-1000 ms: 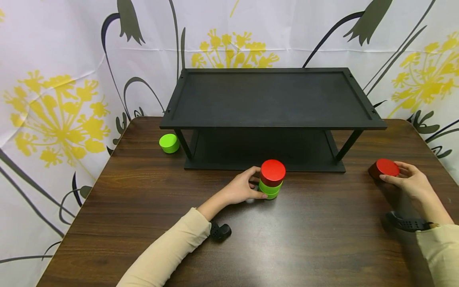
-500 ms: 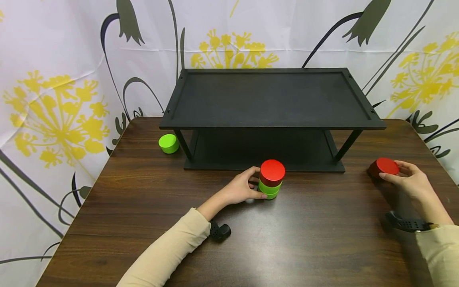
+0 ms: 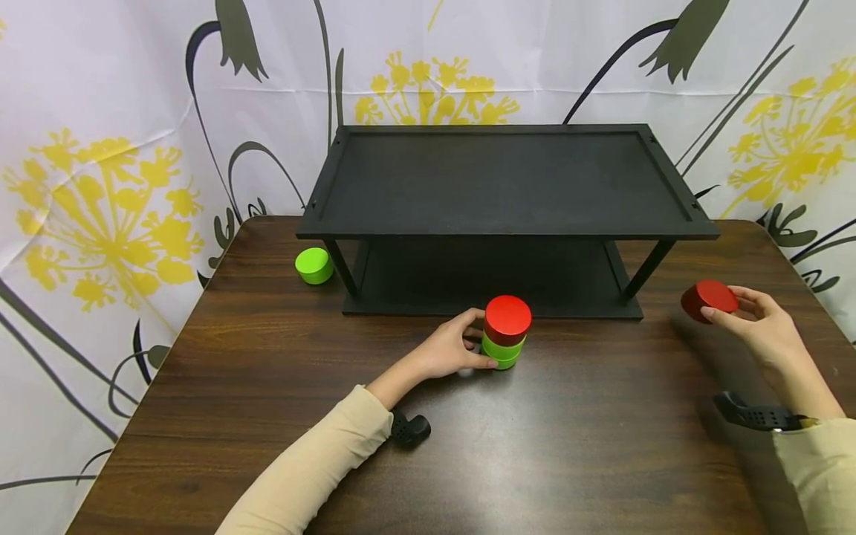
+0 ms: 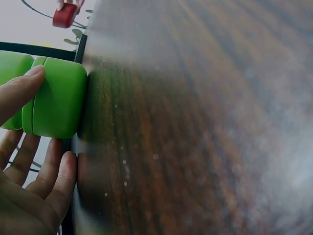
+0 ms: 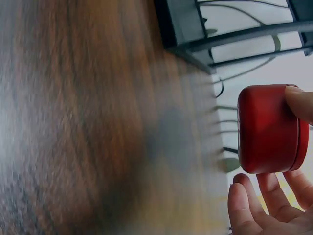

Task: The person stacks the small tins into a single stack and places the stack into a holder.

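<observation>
In the head view, a red round tin tops a stack, with green tins beneath it at the middle of the table. My left hand grips the lower green part of the stack from the left. Its thumb lies across the green side in the left wrist view, fingers around the other side. Over at the right, my right hand holds another red tin between thumb and fingers. In the right wrist view, this red tin hangs above the tabletop, its lid seam near the thumb.
A black two-level rack stands at the back of the brown wooden table, just behind the stack. One more green tin sits left of the rack. A flower-patterned curtain hangs behind the table.
My right hand has raised the red tin off the table, slightly up and leftward in the head view. The left hand and the stack stay in place.
</observation>
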A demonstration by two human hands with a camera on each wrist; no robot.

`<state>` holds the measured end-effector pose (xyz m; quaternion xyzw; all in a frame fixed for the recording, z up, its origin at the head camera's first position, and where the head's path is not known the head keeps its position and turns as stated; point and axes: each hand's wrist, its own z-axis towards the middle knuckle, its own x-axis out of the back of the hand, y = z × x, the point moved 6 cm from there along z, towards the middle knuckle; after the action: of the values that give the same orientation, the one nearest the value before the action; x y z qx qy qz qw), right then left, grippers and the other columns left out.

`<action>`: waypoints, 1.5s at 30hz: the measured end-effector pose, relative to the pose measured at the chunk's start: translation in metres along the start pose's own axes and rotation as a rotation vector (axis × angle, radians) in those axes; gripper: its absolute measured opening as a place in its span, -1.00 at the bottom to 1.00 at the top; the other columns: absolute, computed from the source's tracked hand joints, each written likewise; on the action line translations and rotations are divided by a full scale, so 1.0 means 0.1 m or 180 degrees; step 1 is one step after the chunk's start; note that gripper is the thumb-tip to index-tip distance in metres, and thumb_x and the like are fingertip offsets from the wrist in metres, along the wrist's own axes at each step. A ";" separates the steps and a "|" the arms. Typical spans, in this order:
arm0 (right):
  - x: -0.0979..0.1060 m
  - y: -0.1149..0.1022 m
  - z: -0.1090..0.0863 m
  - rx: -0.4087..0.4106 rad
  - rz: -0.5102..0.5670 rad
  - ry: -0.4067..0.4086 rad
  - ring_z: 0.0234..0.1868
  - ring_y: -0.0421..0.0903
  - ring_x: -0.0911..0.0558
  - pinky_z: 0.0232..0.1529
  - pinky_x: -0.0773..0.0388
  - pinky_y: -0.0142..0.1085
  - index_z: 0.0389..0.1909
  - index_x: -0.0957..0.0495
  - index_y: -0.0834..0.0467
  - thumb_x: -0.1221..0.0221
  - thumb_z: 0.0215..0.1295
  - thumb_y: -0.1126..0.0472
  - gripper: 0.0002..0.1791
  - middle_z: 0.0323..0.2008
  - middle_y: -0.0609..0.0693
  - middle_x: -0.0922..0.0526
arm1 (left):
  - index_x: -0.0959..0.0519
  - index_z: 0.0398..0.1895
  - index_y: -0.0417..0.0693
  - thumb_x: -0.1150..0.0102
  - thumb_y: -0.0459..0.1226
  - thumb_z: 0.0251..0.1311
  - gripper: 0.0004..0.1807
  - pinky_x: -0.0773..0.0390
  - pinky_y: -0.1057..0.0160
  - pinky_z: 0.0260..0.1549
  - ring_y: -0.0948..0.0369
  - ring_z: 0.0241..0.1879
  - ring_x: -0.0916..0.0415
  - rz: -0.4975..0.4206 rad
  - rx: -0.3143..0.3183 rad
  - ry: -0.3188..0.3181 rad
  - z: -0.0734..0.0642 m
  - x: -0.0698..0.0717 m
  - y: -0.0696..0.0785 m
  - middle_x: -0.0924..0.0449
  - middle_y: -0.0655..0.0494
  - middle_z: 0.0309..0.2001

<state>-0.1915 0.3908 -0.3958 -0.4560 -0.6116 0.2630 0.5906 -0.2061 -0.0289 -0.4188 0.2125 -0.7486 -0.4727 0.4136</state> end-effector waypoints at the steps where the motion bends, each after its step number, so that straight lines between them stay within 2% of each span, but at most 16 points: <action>1: -0.01 -0.03 -0.01 0.0024 0.0062 -0.0023 -0.32 -0.67 -0.43 -0.36 -0.35 -0.68 -0.03 -0.22 -0.36 -0.22 0.27 0.13 -0.56 -0.25 -0.52 -0.32 | -0.27 0.32 -0.01 -0.41 -0.25 0.02 -0.23 -0.56 0.11 0.09 0.03 0.19 -0.48 -0.0001 -0.0001 0.0000 0.00 0.00 0.00 -0.41 -0.02 0.27; 4: -0.04 -0.10 -0.03 0.0089 0.0124 -0.0058 -0.31 -0.65 -0.44 -0.37 -0.37 -0.69 -0.08 -0.24 -0.37 -0.22 0.27 0.17 -0.57 -0.26 -0.55 -0.36 | -0.27 0.32 0.00 -0.41 -0.24 0.02 -0.23 -0.56 0.11 0.09 0.03 0.18 -0.48 -0.0010 0.0013 0.0001 0.01 0.00 -0.01 -0.41 -0.01 0.27; 8: -0.09 -0.20 -0.06 0.0161 0.0005 -0.0058 -0.27 -0.64 -0.39 -0.36 -0.37 -0.70 -0.07 -0.24 -0.39 -0.22 0.28 0.15 -0.57 -0.26 -0.58 -0.35 | -0.26 0.33 0.00 -0.41 -0.24 0.02 -0.22 -0.55 0.11 0.10 0.04 0.19 -0.47 -0.0006 0.0024 0.0004 0.01 0.00 -0.01 -0.40 -0.01 0.28; 14: -0.18 -0.33 -0.13 0.0229 -0.0303 -0.0159 -0.21 -0.64 -0.33 -0.32 -0.35 -0.69 0.11 -0.20 -0.39 -0.19 0.30 0.04 -0.52 -0.20 -0.58 -0.30 | -0.25 0.34 -0.02 -0.41 -0.24 0.03 -0.21 -0.55 0.10 0.11 0.03 0.20 -0.47 -0.0004 0.0035 -0.0008 0.00 0.00 0.00 -0.39 -0.02 0.28; 17: -0.24 -0.40 -0.16 0.0277 -0.0343 -0.0233 -0.19 -0.66 -0.32 -0.31 -0.37 -0.71 0.17 -0.18 -0.37 -0.18 0.31 0.03 -0.49 -0.17 -0.56 -0.28 | -0.25 0.34 -0.01 -0.41 -0.24 0.03 -0.21 -0.55 0.10 0.11 0.03 0.20 -0.47 -0.0009 0.0047 -0.0009 0.00 0.00 -0.01 -0.40 -0.01 0.28; 21: -0.31 -0.50 -0.20 0.0393 -0.0277 -0.0296 -0.19 -0.67 -0.37 -0.31 -0.39 -0.71 0.12 -0.20 -0.37 -0.19 0.31 0.09 -0.51 -0.15 -0.56 -0.31 | -0.25 0.34 -0.01 -0.41 -0.24 0.02 -0.21 -0.54 0.10 0.11 0.03 0.19 -0.47 -0.0017 0.0058 -0.0009 0.00 0.00 -0.01 -0.40 -0.01 0.28; 28: -0.43 -0.64 -0.26 0.0544 -0.0295 -0.0388 -0.17 -0.67 -0.40 -0.29 -0.39 -0.68 0.20 -0.22 -0.26 -0.19 0.31 0.10 -0.48 -0.11 -0.56 -0.31 | -0.25 0.35 0.00 -0.41 -0.24 0.02 -0.21 -0.55 0.10 0.11 0.03 0.18 -0.48 -0.0011 0.0060 -0.0008 0.01 0.00 -0.02 -0.40 -0.02 0.28; 38: -0.59 -0.80 -0.33 0.0770 -0.0113 -0.0517 -0.16 -0.65 -0.48 -0.27 -0.49 -0.67 0.07 -0.26 -0.31 -0.18 0.31 0.21 -0.54 -0.09 -0.51 -0.40 | -0.25 0.34 0.00 -0.41 -0.23 0.03 -0.21 -0.54 0.09 0.12 0.02 0.19 -0.47 -0.0023 0.0055 -0.0032 0.01 0.00 -0.01 -0.40 -0.03 0.28; 41: -0.65 -0.84 -0.34 0.0802 -0.0064 -0.0565 -0.15 -0.62 -0.49 -0.26 -0.50 -0.66 0.11 -0.27 -0.27 -0.17 0.31 0.23 -0.52 -0.08 -0.48 -0.41 | -0.26 0.34 0.01 -0.41 -0.23 0.03 -0.22 -0.54 0.09 0.12 0.03 0.20 -0.46 -0.0019 0.0055 -0.0024 0.00 0.00 -0.01 -0.39 -0.02 0.28; 45: -0.72 -0.88 -0.37 0.0810 -0.0091 -0.0609 -0.12 -0.62 -0.47 -0.24 -0.51 -0.66 0.22 -0.25 -0.11 -0.17 0.31 0.21 -0.49 -0.05 -0.48 -0.39 | -0.26 0.33 0.01 -0.41 -0.23 0.03 -0.22 -0.54 0.09 0.12 0.03 0.20 -0.46 -0.0021 0.0055 -0.0019 0.00 0.00 -0.01 -0.39 -0.01 0.28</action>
<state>-0.1857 0.2811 -0.3486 -0.3416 -0.6332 0.3721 0.5864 -0.2062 -0.0294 -0.4201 0.2172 -0.7531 -0.4682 0.4079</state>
